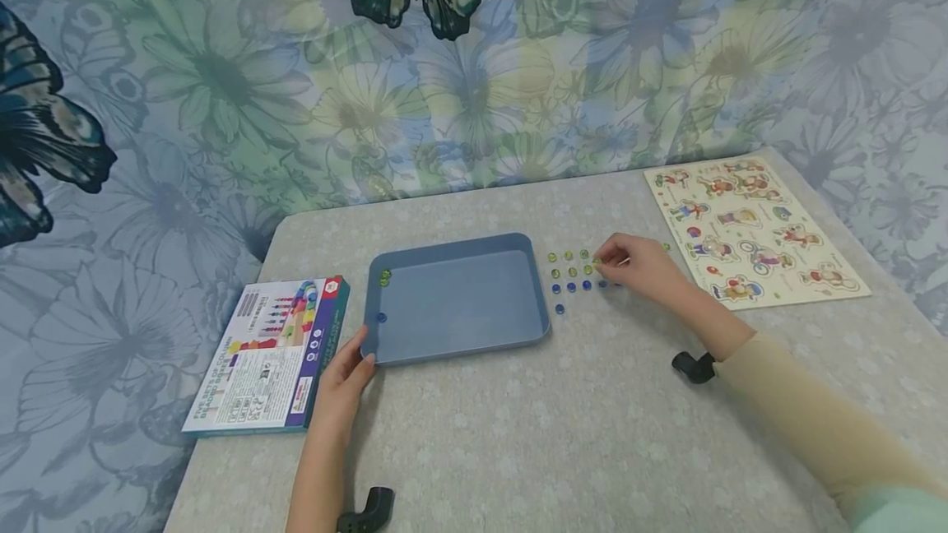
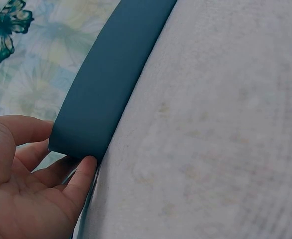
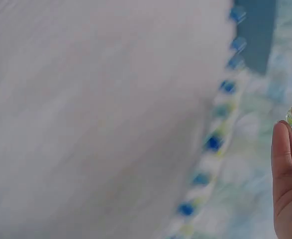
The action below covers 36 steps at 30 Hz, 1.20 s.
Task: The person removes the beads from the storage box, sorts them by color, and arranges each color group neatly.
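Observation:
A blue-grey tray lies on the table, with yellow-green glass gems and a blue gem along its left side. My left hand holds the tray's near left corner; the left wrist view shows thumb and fingers around the tray wall. To the right of the tray, several yellow-green gems and blue gems stand in rows. Over the right part of these rows is my right hand. Between its thumb and finger it pinches a yellow-green gem.
A boxed product lies left of the tray, close to my left hand. At the back right lies a sheet with printed cartoon figures. Behind the table hangs a floral curtain with butterflies.

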{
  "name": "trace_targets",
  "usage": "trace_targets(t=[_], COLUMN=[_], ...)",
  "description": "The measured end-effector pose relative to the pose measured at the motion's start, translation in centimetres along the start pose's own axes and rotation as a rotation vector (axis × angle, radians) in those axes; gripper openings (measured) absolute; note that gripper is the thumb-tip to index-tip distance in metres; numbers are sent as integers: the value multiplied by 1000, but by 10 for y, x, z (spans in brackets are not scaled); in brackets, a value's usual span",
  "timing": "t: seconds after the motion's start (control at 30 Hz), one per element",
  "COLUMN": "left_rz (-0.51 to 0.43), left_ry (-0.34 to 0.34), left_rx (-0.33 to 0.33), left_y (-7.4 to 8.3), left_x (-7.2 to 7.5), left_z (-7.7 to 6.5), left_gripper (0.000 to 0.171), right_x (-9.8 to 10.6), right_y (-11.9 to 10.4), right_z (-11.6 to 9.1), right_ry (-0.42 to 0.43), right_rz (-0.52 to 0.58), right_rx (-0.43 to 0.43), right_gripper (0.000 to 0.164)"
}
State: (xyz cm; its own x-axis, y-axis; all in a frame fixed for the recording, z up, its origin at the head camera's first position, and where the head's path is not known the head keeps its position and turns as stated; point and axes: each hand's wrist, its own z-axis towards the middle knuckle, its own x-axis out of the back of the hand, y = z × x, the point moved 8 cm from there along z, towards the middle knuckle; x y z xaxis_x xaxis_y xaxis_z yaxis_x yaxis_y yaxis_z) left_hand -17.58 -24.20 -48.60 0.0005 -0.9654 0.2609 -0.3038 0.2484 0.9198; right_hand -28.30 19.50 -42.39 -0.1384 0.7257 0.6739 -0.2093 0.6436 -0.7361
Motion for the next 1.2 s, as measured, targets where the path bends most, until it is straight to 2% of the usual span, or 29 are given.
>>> trace_targets(t=[0.13, 0.3, 0.57, 1.2], left_rz=[4, 4, 4, 13], left_ry=[6, 8, 7, 11], left_rx=[2, -2, 3, 0], left_y=[0, -1, -1, 0], left_x=[1, 1, 1, 0], left_z=[0, 1, 1, 0], left_gripper=[51, 51, 50, 50], right_x=[9, 14, 8, 6], right_y=[34, 52, 55, 59], right_z=[0, 4, 13, 13], right_ry=[1, -27, -87, -90], right_rz=[-61, -130, -207, -243], right_rx=[-78, -97, -82, -114], right_gripper=[14, 13, 13, 14])
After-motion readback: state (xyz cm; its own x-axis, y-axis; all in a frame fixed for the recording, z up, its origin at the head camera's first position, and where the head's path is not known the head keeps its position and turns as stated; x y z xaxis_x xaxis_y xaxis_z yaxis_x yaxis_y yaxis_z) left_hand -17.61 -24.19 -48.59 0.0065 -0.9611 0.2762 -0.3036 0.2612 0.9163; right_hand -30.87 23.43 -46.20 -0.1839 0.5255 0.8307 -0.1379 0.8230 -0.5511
